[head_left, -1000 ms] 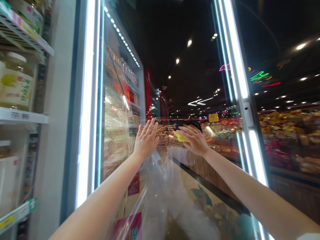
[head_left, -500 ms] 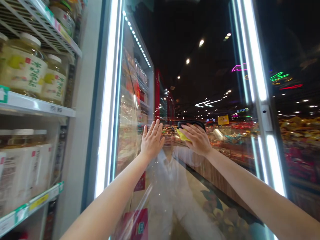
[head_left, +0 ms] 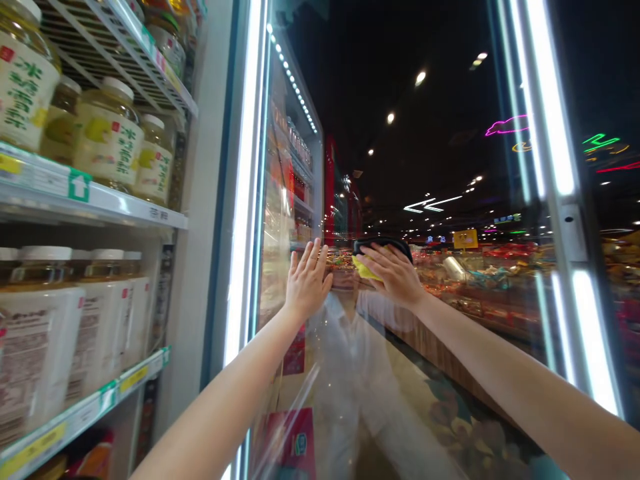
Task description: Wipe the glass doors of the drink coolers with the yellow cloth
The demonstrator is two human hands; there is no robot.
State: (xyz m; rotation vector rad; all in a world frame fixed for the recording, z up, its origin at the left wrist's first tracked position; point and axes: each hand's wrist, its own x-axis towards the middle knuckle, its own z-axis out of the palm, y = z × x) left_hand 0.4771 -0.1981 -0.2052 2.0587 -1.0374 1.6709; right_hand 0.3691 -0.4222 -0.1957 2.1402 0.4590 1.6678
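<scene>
**Chiller shelving, left of the glass door**

Upper wire shelf (head_left: 125,30): white wire rack, tilted in view, price tags clipped along its front edge; jars (head_left: 167,40) stand on it, mostly cut off by the frame's top.

Middle shelf (head_left: 125,203): white, with a label strip and a green arrow tag (head_left: 79,185). Carries a row of pale yellow jars (head_left: 107,137) with white lids and printed labels, standing upright and packed side by side.

Lower shelf (head_left: 115,390): white, with green and yellow price tags (head_left: 133,379) on its edge. Carries white-labelled jars (head_left: 100,320) with white lids, upright, touching one another, several rows deep.
</scene>
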